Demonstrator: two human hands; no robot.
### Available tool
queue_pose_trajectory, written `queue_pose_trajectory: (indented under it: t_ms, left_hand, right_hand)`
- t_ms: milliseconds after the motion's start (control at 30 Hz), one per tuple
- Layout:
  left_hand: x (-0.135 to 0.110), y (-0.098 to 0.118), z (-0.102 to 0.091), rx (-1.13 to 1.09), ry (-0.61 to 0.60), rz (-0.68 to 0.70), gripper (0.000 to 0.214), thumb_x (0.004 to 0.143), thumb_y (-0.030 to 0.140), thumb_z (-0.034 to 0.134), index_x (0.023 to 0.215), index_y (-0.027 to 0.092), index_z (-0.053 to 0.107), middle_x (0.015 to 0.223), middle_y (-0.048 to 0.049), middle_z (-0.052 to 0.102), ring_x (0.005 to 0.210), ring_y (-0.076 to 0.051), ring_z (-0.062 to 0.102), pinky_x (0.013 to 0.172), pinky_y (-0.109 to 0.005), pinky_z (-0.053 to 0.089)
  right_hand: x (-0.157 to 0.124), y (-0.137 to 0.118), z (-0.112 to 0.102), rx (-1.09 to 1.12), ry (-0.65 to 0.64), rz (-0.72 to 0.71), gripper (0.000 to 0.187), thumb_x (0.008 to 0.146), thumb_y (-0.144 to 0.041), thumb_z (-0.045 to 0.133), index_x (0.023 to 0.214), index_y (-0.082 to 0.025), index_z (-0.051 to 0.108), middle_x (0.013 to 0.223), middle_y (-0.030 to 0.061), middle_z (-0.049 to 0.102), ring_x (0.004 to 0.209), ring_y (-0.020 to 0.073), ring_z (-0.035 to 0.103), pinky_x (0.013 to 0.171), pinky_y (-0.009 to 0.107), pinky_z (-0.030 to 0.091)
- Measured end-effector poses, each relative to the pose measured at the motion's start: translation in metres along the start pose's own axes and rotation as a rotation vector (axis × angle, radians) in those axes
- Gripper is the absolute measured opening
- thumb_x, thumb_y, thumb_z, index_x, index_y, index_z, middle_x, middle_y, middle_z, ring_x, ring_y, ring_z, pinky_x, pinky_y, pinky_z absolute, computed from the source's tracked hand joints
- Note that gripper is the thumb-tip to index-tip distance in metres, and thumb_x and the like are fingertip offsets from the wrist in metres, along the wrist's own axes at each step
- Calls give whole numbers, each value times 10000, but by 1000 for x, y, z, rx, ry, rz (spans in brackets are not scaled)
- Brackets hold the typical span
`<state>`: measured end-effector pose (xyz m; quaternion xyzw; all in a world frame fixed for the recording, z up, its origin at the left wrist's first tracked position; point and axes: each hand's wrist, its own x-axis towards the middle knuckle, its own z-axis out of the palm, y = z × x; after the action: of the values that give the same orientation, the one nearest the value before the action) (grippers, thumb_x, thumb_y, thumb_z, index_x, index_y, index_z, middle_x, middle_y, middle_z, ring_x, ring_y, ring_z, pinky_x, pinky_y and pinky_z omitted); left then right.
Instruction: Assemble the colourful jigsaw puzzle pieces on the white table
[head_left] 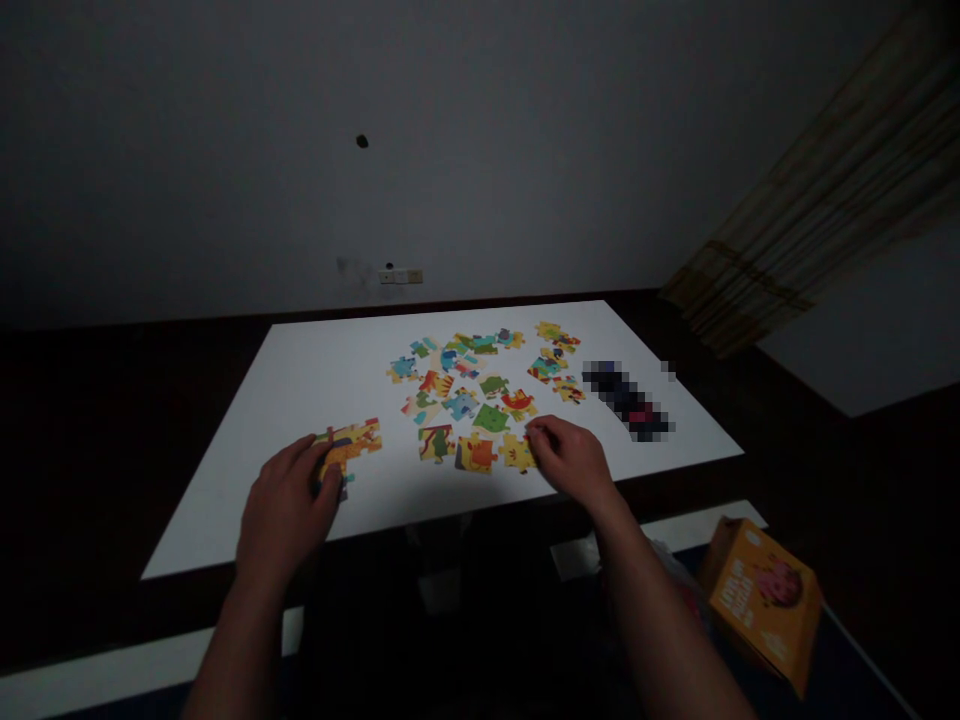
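My left hand [283, 502] spreads over joined pieces [352, 447] at two o'clock; my right hand [574, 458] curls, grip unclear, yellow piece [516, 454] at nine.

A grey wall [525, 150] bears a dark spot [362, 141] and, lower down, a socket strip [400, 276]. A patterned curtain [817, 190] hangs at the right. A pixelated dark object [628, 402] lies on the white table [270, 375]; an orange box [769, 605] rests apart, lower right.
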<state>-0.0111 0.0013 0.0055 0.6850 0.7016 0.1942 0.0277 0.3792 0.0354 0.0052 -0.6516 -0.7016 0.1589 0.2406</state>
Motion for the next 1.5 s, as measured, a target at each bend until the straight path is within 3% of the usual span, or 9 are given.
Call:
queue_pose_trajectory:
  t_ms: [233,433,633,800,1133,1333,1500]
  left_hand:
    - [-1,2,-1,-9,13,7,478,855,332,531,1326,341,611,1412,-98,590,1311,-355,532,1081,-601,466]
    - [-1,-2,3,40,27,-3,417,926,368,462,1286,242,632,1407,-106,598,1307,-319,545,1106,-538,456]
    - [-1,3,-3,5,13,-7,440,886,335,518,1314,348,617,1415,-69,598,1313,-340,540,1088,-589,467]
    - [-2,5,-5,-5,13,-5,477,862,318,537,1332,342,611,1423,-81,594,1315,-350,540,1081,-608,465]
    - [-3,-3,3,31,25,26,413,954,362,457,1314,230,611,1420,-105,587,1332,-310,518,1125,-529,433]
    - [-3,-5,7,37,42,19,440,960,385,444,1322,198,612,1426,-129,572,1317,-324,520,1110,-536,442]
    - [-3,-4,5,-3,23,26,435,941,371,461,1340,267,601,1423,-104,574,1324,-327,507,1101,-581,438]
  right_hand:
    - [-1,4,3,8,20,-41,283,984,-360,438,1018,-276,706,921,31,743,825,232,683,750,339,480]
    - [-1,4,3,3,28,-45,275,980,-321,459,1033,-244,717,980,48,754,857,233,685,745,327,455]
    - [-1,3,3,-6,21,-33,268,973,-325,475,1030,-231,720,911,48,750,827,225,678,729,308,439]
    - [-1,2,3,-16,15,-27,263,971,-315,475,1021,-229,718,946,58,756,838,224,678,734,306,435]
    - [-3,-2,1,-4,30,-22,279,958,-321,465,1027,-264,730,935,83,753,842,246,677,748,335,441]
    - [0,9,9,0,31,-35,258,953,-375,471,1003,-306,715,946,62,755,826,270,677,723,370,439]
    - [1,13,11,7,44,-35,259,944,-402,480,998,-316,717,893,52,749,788,274,672,690,374,427]
